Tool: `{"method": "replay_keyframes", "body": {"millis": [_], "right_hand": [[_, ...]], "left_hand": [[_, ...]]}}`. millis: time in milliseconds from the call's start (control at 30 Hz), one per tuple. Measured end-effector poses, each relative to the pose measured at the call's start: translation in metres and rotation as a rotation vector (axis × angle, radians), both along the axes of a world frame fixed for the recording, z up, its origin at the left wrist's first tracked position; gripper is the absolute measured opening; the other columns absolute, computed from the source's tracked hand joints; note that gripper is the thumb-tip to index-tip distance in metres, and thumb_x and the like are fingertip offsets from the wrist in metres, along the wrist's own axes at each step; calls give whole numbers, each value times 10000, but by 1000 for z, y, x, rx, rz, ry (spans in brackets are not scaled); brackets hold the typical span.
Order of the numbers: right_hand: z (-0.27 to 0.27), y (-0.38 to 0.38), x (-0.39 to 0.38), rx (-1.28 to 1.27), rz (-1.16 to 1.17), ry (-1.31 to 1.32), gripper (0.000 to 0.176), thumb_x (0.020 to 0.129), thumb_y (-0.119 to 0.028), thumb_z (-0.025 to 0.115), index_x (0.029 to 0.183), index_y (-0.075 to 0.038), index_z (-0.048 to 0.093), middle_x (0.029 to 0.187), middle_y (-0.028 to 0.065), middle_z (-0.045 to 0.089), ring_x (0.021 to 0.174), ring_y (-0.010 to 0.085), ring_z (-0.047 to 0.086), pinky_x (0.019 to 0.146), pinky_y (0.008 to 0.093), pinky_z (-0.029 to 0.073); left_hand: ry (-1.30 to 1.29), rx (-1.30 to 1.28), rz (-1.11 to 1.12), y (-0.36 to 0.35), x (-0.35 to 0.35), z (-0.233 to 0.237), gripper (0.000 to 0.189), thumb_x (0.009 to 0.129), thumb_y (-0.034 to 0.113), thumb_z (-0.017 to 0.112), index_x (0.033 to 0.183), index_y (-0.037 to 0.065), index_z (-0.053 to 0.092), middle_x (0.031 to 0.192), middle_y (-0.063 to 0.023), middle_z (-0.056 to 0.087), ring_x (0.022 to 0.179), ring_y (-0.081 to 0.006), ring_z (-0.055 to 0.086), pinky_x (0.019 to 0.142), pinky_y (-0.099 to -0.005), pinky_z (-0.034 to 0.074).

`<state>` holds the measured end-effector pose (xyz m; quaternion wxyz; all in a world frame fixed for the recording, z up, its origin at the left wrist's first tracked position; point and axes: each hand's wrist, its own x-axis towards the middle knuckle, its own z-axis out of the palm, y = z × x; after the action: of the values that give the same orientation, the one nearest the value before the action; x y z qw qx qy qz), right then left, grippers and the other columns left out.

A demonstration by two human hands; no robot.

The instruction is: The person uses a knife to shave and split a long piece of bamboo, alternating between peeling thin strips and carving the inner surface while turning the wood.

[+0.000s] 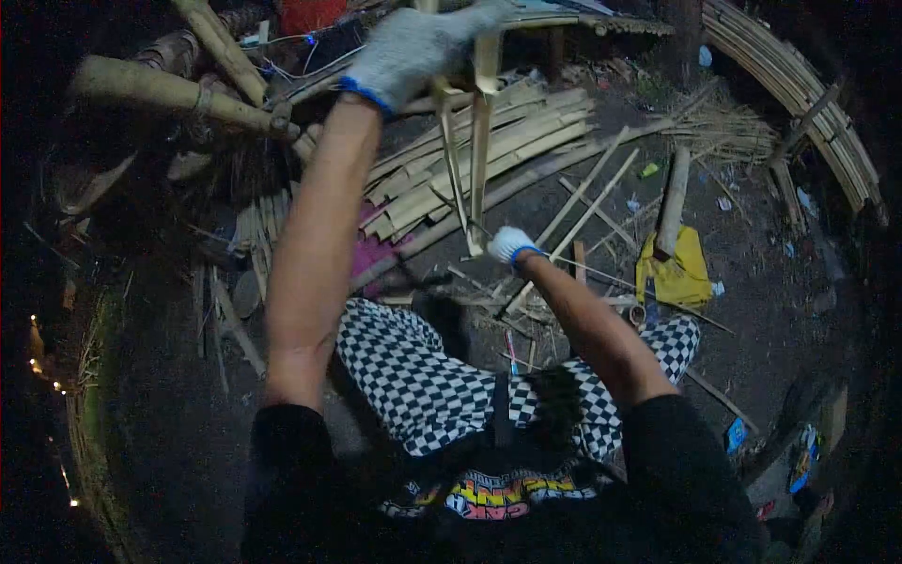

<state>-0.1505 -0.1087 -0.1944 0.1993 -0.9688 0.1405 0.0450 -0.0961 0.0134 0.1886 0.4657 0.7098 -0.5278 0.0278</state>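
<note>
Where the gap opens between the person's two gloved hands, a split bamboo piece (480, 155) stands roughly upright, its lower end just beside the right hand (512, 244) and its upper part close by the left hand (418, 54). A second narrow strip (452, 155) slants beside it, nearing it toward the foot. The right hand looks curled, though what it grips cannot be made out; the left hand is blurred, so whether it is closed on the bamboo cannot be told.

The piece is probably light and stiff along its length, likely slick on the outer skin and sharp along the cut edges, and prone to splitting with the grain. A hold across its broad faces, clear of those edges, would seem surest.

Beyond the right hand lies a pile of split bamboo (554, 122). To that hand's right, a bamboo length (673, 202) meets a yellow cloth (691, 273) on the ground; nearer the body are checked trousers (404, 376). Left of the left hand, a thick pole (169, 99) reaches outward.
</note>
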Motion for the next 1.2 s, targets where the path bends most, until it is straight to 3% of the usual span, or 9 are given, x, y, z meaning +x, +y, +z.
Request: {"method": "replay_keyframes", "body": {"millis": [133, 233, 333, 467, 600, 933, 1033, 1133, 1200], "right_hand": [[-2, -2, -35, -247, 234, -79, 323, 849, -244, 502, 773, 37, 642, 747, 235, 641, 704, 360, 655, 626, 425, 532], [47, 26, -72, 329, -86, -7, 408, 894, -331, 473, 791, 28, 636, 734, 216, 630, 702, 357, 637, 629, 429, 506], [64, 41, -89, 298, 21, 2, 429, 930, -349, 397, 899, -1, 646, 871, 267, 626, 871, 413, 602, 774, 465, 471], [44, 48, -86, 180, 67, -122, 482, 923, -389, 392, 873, 20, 642, 849, 269, 623, 848, 422, 597, 784, 479, 462], [67, 61, -91, 332, -326, -124, 502, 905, -397, 406, 799, 21, 663, 842, 272, 623, 827, 428, 603, 780, 492, 471], [18, 76, -95, 360, -512, -163, 518, 851, -416, 498, 808, 79, 644, 802, 326, 599, 803, 442, 613, 760, 479, 477], [18, 78, -95, 560, -338, -145, 484, 873, -410, 484, 758, 37, 632, 764, 283, 613, 786, 430, 616, 714, 479, 500], [44, 85, -95, 1490, -389, 29, 337, 915, -283, 491, 803, 25, 570, 613, 137, 589, 518, 265, 587, 457, 381, 453], [62, 84, -94, 1428, -311, -91, 270, 912, -251, 525, 776, -17, 529, 594, 60, 528, 452, 164, 508, 396, 306, 396]], "left_hand": [[85, 183, 496, 14, 18, 41, 781, 778, 531, 657, 1268, -44, 457, 1048, -193, 615, 995, -279, 595, 826, -342, 499], [70, -114, 482, -2, 65, 33, 763, 780, 522, 659, 1232, -64, 475, 1149, -215, 554, 1091, -296, 536, 906, -377, 447], [282, -276, 339, -4, 68, 3, 578, 806, 379, 661, 1170, -44, 512, 1181, -213, 519, 1121, -306, 500, 948, -403, 407], [408, -251, 4, -6, 87, -87, 415, 750, 310, 744, 959, -14, 590, 876, -38, 618, 766, -165, 577, 676, -325, 475], [-95, -119, 251, 5, 29, -188, 458, 746, 327, 728, 931, -38, 523, 808, -138, 590, 726, -232, 548, 709, -374, 460], [410, -278, 710, -24, -20, -266, 342, 928, 268, 463, 720, -3, 478, 597, -160, 455, 540, -267, 423, 536, -401, 349], [361, -250, 740, -26, -22, -265, 434, 938, 349, 422, 754, -31, 520, 652, -204, 504, 608, -303, 487, 609, -431, 370], [248, -263, 735, -30, -15, -261, 381, 938, 324, 460, 763, -8, 527, 676, -232, 530, 638, -385, 529, 572, -446, 376], [249, -268, 737, -34, -11, -256, 408, 935, 343, 462, 746, -11, 533, 665, -239, 532, 635, -400, 527, 571, -456, 376]]}}
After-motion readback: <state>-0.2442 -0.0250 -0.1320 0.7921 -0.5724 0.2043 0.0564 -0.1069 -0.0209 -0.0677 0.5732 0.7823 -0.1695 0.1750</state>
